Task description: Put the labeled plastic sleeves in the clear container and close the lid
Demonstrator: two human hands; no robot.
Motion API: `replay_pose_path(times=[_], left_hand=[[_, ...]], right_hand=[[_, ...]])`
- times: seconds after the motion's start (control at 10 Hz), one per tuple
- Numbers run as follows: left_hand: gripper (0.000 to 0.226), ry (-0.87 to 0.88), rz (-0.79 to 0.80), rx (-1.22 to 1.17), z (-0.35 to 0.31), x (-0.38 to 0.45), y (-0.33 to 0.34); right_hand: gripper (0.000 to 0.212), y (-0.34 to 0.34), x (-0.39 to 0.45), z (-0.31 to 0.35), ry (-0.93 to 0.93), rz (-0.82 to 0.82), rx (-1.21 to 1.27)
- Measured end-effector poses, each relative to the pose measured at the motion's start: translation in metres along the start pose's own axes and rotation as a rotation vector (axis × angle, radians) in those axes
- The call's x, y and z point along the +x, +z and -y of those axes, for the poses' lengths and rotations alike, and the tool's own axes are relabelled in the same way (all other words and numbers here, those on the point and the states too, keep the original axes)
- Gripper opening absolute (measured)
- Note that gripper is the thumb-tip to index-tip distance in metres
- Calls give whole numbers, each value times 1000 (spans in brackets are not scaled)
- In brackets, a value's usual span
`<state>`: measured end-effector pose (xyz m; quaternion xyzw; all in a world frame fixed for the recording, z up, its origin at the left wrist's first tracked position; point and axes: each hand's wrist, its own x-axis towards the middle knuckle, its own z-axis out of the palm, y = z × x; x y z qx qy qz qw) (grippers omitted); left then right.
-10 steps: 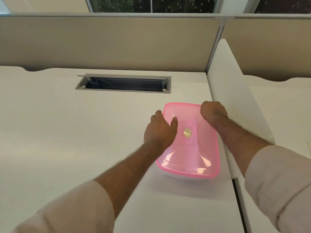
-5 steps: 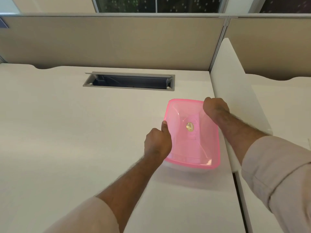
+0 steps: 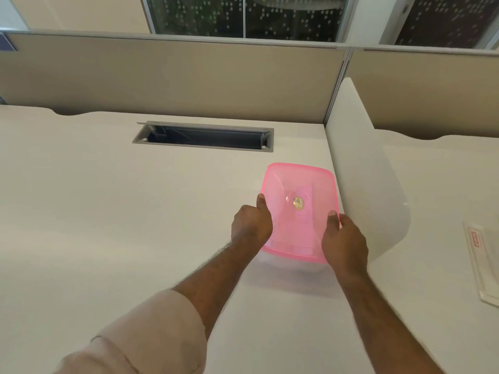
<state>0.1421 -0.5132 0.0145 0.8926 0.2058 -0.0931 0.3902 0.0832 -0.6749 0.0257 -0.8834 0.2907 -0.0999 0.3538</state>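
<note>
Gripping the pink lid (image 3: pixel 298 184) at opposite edges, left hand (image 3: pixel 251 222) and right hand (image 3: pixel 344 242).

Plastic sleeve (image 3: pixel 483 261) cut off at right edge.

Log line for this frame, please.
left hand: grips pink lid left edge | right hand: grips right edge | lid: on container | sleeves: on neighbouring desk

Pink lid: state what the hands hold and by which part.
Both hands hold the pink lid on the clear container: the left hand grips its left edge, thumb on top; the right hand grips its right edge near the front corner.
</note>
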Motion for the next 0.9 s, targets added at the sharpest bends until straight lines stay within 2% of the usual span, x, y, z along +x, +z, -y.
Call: replay_pose_path(times=[0.2,0.5,0.6,0.7,0.8,0.9], left_hand=[[72,-9,-13,7,1,-2,-1],[71,-42,25,-73,0,-5,-6],[72,-46,98,-149,1,-6,-9],[69,-41,242,-301,4,-4,-18],[64,30,400,-322,17,0,-31],[52,151,321,-193,36,2,-53]], right_hand=[[45,0,-2,-1,19,-7,221],[40,1,0,0,-38,-47,146],[41,1,-2,1,-45,-43,93],[46,-1,-2,5,-35,-26,-15],[45,-5,0,10,-59,-15,-151],[52,-8,-11,24,-118,-94,-306]])
